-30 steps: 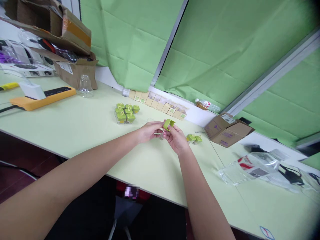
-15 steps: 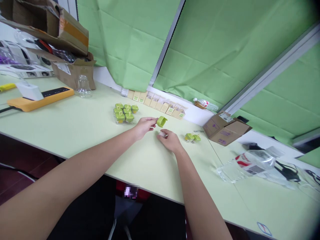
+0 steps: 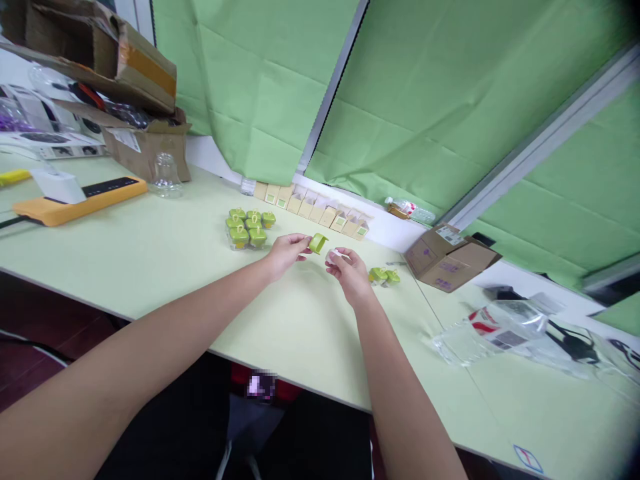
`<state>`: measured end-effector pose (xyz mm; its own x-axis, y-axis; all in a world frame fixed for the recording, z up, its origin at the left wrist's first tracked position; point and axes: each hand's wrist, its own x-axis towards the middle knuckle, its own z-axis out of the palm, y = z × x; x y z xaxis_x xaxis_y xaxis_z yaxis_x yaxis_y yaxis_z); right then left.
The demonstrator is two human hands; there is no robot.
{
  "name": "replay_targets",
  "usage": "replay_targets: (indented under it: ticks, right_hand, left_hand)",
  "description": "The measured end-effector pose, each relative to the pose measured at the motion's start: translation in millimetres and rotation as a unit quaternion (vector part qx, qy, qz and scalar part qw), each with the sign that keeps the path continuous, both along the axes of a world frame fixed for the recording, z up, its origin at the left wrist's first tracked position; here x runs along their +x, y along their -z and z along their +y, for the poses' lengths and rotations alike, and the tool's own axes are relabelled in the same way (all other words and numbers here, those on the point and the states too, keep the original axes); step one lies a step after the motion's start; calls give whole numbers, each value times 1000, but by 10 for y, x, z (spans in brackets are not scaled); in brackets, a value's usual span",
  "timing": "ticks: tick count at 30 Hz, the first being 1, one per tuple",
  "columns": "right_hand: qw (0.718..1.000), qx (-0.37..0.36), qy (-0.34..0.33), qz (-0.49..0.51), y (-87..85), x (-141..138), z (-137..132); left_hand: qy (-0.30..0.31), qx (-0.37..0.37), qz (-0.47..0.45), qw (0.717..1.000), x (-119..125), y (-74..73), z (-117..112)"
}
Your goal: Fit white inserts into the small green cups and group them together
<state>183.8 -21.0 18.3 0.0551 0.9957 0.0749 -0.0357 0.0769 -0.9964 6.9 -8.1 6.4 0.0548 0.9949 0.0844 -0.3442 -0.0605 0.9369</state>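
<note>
Between thumb and fingers, my left hand [image 3: 290,255] grips a small green lid [image 3: 318,243], tipped so that its hollow side faces right. Close by on the right, my right hand [image 3: 349,268] pinches a small whitish piece [image 3: 332,256], partly covered by the fingers; its kind I cannot make out. The lid and the whitish piece are apart, both held above the table. Left of my hands stands a cluster of several small clear containers with green lids [image 3: 249,229]. A few more green-lidded containers [image 3: 384,276] sit just right of my right hand.
Small cardboard boxes [image 3: 315,204] line the wall behind. A larger carton [image 3: 447,259] and a big clear plastic bottle [image 3: 493,327] lie to the right. On the left are an orange power strip [image 3: 100,199], a clear plastic jar [image 3: 167,177] and stacked cartons [image 3: 145,150].
My right hand has risen and turned, bringing the whitish piece up level with the lid. The lid in my left hand has shifted slightly left and tilted.
</note>
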Motion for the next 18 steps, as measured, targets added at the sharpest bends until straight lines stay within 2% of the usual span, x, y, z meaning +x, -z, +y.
replay_targets:
  ticks: [4,9,18]
  right_hand:
    - [996,-10,-51,77,-49,-8,-45]
    - [997,-5,-65,40,-43,2,-33]
    - [996,52,-58,47,-32,-48,-39]
  left_hand:
    - [-10,16,-29,999,4,26,27]
    - [-19,31,-36,999,13,51,56]
    - [-12,74,-48,996,29,86,91]
